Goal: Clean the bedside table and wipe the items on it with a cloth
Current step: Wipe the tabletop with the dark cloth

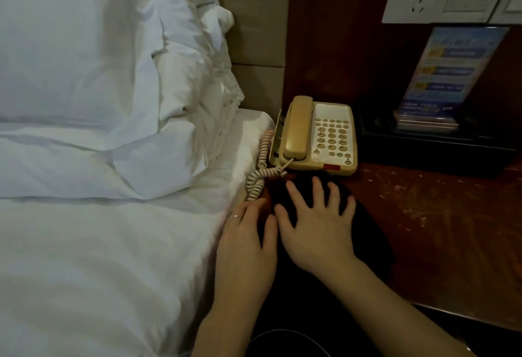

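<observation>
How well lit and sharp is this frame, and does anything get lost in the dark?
Head view: dim and warm, soft all over; the dark cloth under the right hand nearly merges with the table; the sign's print is unreadably blurred; straight edges bow near the corners.

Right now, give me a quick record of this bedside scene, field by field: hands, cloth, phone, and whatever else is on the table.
left hand: flat, fingers straight, at the table's bed-side edge beside the cloth
right hand: fingers spread, pressing flat on the cloth
cloth: dark, lying on the table in front of the telephone
telephone: beige, handset on its cradle, at the table's back left
coiled cord: hangs between telephone and bed
bedside table: dark red wood, pale streaks on its surface
sign card: blue, upright in a clear stand, back right
</observation>
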Motion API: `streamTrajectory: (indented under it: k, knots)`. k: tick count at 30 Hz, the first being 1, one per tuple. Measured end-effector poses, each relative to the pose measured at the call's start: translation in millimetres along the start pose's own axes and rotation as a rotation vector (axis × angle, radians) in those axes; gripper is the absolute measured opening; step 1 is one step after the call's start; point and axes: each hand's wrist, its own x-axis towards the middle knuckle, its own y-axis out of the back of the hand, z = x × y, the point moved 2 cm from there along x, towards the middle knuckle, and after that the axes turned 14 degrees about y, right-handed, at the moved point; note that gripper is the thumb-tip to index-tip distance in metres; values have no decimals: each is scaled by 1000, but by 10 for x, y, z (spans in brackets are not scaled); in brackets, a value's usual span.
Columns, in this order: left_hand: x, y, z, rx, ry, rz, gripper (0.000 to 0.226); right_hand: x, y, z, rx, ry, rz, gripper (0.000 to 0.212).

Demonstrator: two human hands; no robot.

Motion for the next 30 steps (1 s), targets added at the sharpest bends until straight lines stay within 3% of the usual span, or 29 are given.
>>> streamTrajectory:
  k: [7, 14, 19, 25, 27, 30]
  knots:
    - [19, 9, -42, -30, 18, -3, 35, -307, 3, 23, 16, 199, 40, 73]
    - [91, 50, 20, 7, -26, 62, 39, -47, 21, 135, 52, 92, 76, 66]
    - [334, 37, 201, 297, 25, 90, 51, -33, 19, 148, 39, 102, 57, 66]
    - [634, 17, 361, 540, 32, -29, 27, -68, 65, 173, 59, 157, 47, 67]
    - [652, 79, 348, 511, 2, -51, 29, -113, 74, 221, 73, 195, 46, 67]
    - [524, 274, 268, 281, -122, 62, 35, -229, 82, 291, 81, 219, 39, 66]
